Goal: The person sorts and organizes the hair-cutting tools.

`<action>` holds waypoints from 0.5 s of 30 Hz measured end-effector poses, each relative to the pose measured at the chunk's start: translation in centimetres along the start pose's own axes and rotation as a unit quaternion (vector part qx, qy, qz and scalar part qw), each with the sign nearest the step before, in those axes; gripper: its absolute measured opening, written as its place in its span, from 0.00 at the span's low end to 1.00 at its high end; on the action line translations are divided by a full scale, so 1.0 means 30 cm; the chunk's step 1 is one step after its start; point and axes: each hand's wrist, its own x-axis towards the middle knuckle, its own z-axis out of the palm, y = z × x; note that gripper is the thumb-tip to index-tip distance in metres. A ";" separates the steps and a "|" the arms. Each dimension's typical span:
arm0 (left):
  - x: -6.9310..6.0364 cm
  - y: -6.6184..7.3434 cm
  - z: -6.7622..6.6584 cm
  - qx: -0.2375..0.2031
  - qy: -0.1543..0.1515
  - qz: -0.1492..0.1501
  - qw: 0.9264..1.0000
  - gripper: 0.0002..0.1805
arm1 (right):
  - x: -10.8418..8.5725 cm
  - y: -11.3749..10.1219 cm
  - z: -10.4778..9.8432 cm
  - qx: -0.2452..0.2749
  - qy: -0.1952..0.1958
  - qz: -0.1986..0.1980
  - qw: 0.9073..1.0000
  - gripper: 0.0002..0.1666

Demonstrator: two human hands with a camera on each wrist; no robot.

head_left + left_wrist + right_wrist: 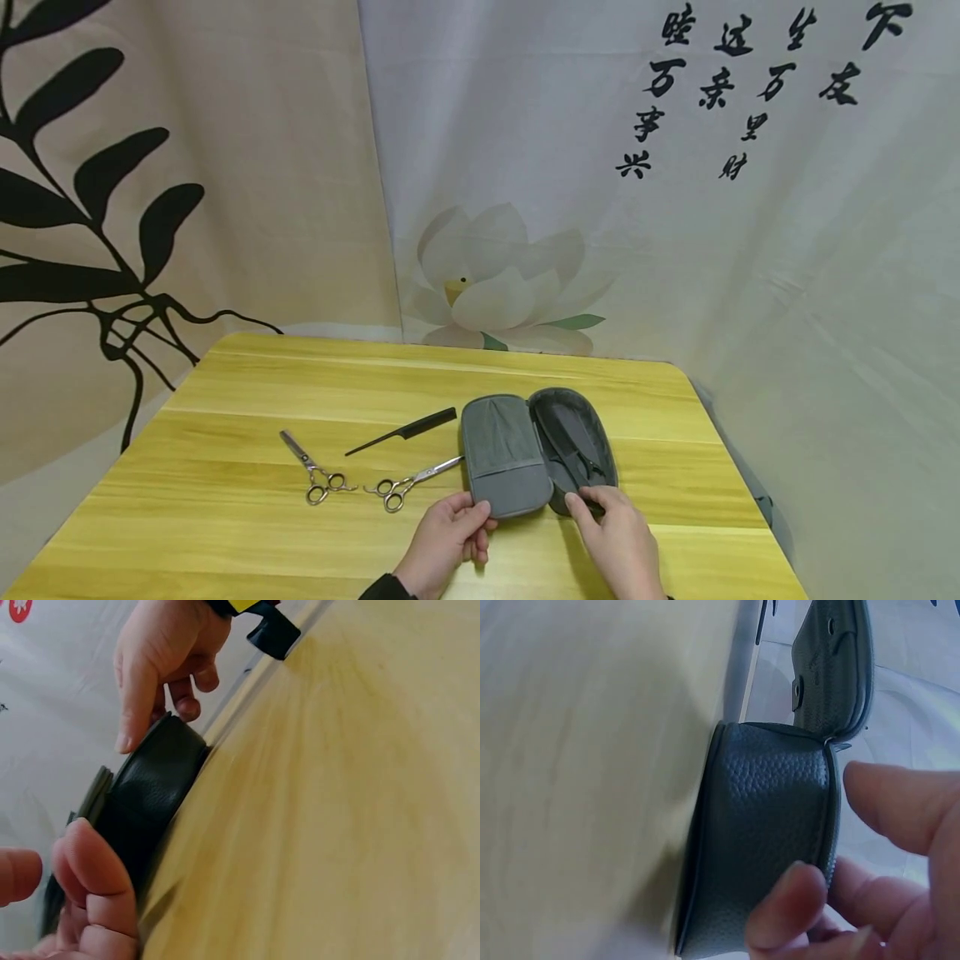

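Observation:
An unzipped dark grey case lies opened out on the table, its flat lid (507,454) on the left and its deeper half (572,429) on the right. My left hand (448,537) pinches the lid's near left corner between thumb and fingers. Over the near edge of the deeper half is my right hand (621,542), its thumb and fingers at the rim. Inside that half lies a dark, long item (562,446). The right wrist view shows the pebbled side wall (769,802) with my right fingertips (787,904) against it.
Left of the case lie silver scissors (396,492), partly under the lid, a second pair (311,467) farther left, and a black tail comb (427,422) behind them. Printed curtains hang behind the wooden table (247,533).

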 end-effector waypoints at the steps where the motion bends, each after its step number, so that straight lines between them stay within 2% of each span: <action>1: -0.003 0.002 -0.001 0.004 0.000 -0.001 1.000 0.20 | 0.000 0.000 -0.001 0.000 -0.002 0.000 1.000 0.19; 8: -0.018 0.028 -0.015 0.036 0.019 0.002 0.999 0.36 | 0.002 0.003 -0.003 0.001 -0.002 0.001 1.000 0.20; 12: -0.021 0.055 -0.026 0.053 0.038 0.012 0.998 0.38 | 0.003 0.003 -0.002 0.006 0.005 -0.001 1.000 0.18; 15: -0.024 0.085 -0.040 0.081 0.056 0.028 0.995 0.35 | 0.001 0.001 -0.004 0.010 0.015 -0.004 1.000 0.16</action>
